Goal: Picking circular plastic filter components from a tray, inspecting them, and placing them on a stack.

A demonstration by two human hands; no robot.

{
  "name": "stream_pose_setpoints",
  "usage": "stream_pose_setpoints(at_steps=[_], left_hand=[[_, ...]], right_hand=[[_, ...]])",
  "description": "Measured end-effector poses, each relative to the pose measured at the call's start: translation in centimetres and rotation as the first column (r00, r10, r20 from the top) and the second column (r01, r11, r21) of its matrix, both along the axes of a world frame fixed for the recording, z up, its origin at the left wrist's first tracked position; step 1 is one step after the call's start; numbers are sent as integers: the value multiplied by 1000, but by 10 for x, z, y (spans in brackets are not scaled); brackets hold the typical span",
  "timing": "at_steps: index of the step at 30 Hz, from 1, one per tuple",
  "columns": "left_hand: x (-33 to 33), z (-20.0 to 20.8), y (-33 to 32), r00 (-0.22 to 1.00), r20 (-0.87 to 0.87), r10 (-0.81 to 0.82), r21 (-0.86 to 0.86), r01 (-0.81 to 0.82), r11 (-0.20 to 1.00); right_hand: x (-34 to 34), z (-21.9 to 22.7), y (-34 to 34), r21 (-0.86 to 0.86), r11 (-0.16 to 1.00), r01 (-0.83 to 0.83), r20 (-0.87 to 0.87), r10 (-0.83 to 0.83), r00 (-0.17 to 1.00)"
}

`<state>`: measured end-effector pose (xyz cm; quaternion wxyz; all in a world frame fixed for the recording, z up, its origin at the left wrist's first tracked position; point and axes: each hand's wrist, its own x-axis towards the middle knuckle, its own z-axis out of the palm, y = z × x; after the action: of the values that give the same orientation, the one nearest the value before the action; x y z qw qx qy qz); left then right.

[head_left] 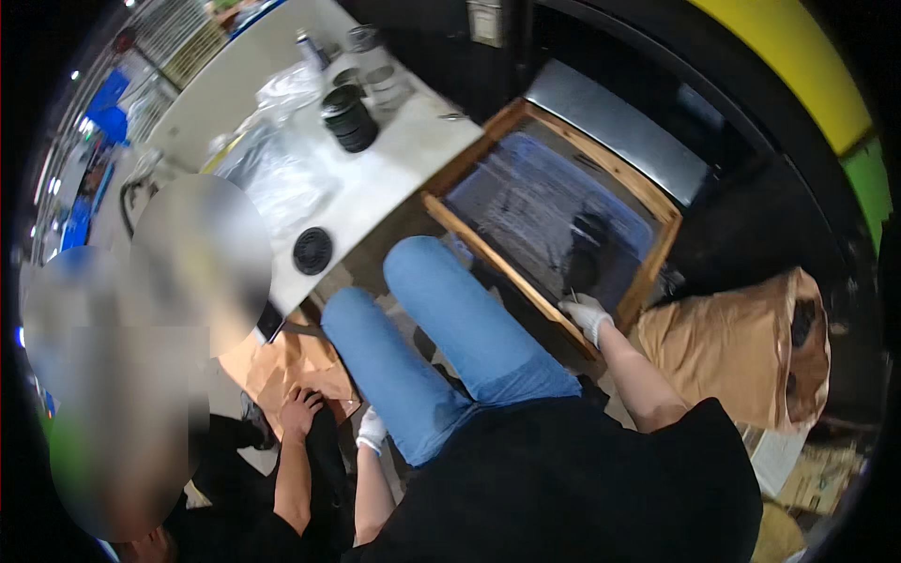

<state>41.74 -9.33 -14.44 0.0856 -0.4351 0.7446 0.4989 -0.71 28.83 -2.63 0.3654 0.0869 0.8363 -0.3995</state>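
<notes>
While the white counter (413,155) is spread across the upper left, a wood-framed tray (511,272) is set upper centre-right, prob. for easy R-side reach. At far right, a brown paper bag (723,338) is placed, prob. kept handy. W/in the tray's lower end, a dark item (588,249) is seen. There, the gloved R hand (588,319) is extended, angled up-left; its grip can't be told. The gloved L hand (373,430) is held low, btm centre-left, grip likewise unclear.
</notes>
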Motion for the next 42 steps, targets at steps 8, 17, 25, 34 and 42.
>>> stream_pose_setpoints(at_steps=[8, 17, 25, 34, 42], left_hand=[[-36, 96, -15, 813, -421, 401, 212, -342, 916], [-89, 215, -9, 497, -723, 479, 25, -675, 737], [-161, 298, 81, 474, -833, 285, -35, -559, 828], [-267, 322, 155, 821, -415, 391, 817, 149, 557], [-292, 304, 158, 648, -674, 353, 663, 321, 676]], right_hand=[[-47, 23, 23, -205, 914, 350, -260, -396, 881], [-115, -1, -33, -49, 985, 166, -439, -170, 882], [-80, 47, -27, -830, 259, 495, 351, -447, 823], [-13, 137, -42, -627, -88, 774, 735, 259, 626], [20, 192, -38, -875, 482, 40, -56, -184, 981]])
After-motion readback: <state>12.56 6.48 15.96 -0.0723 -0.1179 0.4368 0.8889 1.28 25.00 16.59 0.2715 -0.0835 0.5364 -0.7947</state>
